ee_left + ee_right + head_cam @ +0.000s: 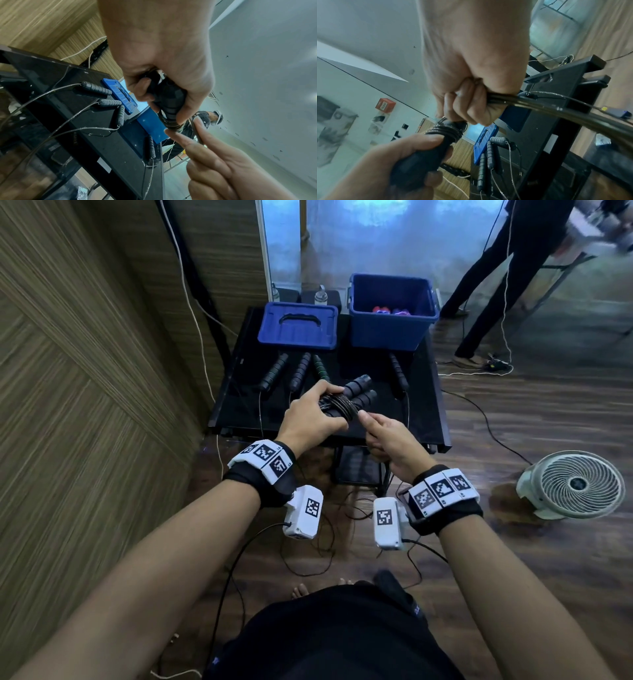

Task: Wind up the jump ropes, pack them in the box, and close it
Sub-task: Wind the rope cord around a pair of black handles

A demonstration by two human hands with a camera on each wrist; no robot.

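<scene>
Right now we are in the winding step. Our left hand (pixel 313 414) grips the two black handles (pixel 359 393) of one rope side by side, fingers curled round them. Part of the cord (pixel 337 407) is already wrapped round the handles in tight rings. Our right hand (pixel 387 440) is closed on the loose cord, pinching it just beside the rings at about 4 o'clock from the handles. More cord hangs down from that hand to the floor, so this rope is not all wound yet.

The bundle is held up in the air over the near edge of the tabletop (pixel 421 405). The box (pixel 392 313) sits open at 1 o'clock on the far side, with some red and purple things inside; we cannot tell what they are. Its lid (pixel 298 325) lies flat at 11 o'clock, just beside the box. Four more handles (pixel 274 371) lie in between, their cords still loose.

Next, we think, the right hand should carry the cord round the handles again and keep it pulled tight, while the left hand holds firm so the rings do not slip off.
</scene>
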